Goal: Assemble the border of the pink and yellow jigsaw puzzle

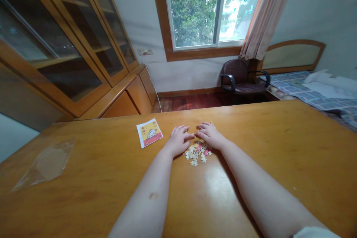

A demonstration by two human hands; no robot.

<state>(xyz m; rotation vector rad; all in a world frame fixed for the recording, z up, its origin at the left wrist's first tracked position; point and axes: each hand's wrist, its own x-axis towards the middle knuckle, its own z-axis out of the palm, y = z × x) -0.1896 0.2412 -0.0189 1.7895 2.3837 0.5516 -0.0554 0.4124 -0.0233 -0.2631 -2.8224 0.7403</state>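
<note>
A: Nearest the lens, head view: left forearm [150, 189] and right forearm [259, 182], in from the bottom edge. Bit of pale sleeve [314, 232], lower right.

B: Copy. Where's the work?

A: Loose jigsaw pieces [197, 150], one heap on the wooden table [267, 134], just below frame centre. White, yellow, pink.

B: Heap vs hands?

A: Between them, mostly on the near side of the fingertips. Left hand [177, 142] borders its left, right hand [209, 135] its upper right. A few bits show in the gap where the fingers nearly meet.

B: Long axis?

A: Weak. Runs a little longer up-down in frame, strays trailing toward the bottom. Pieces lie every which way.

B: Nearer hand?

A: Too close to call; both right at the edge.

B: Grip?

A: Both loose, palms down, fingers spread and slightly bent. Nothing seen held. Can't tell if the fingertips press on pieces underneath.

B: Anything else on the table?

A: Picture card [150, 132], left of the left hand, tilted, well apart from the heap. Clear plastic bag [51, 161] further out, frame left, lying flat.
</note>
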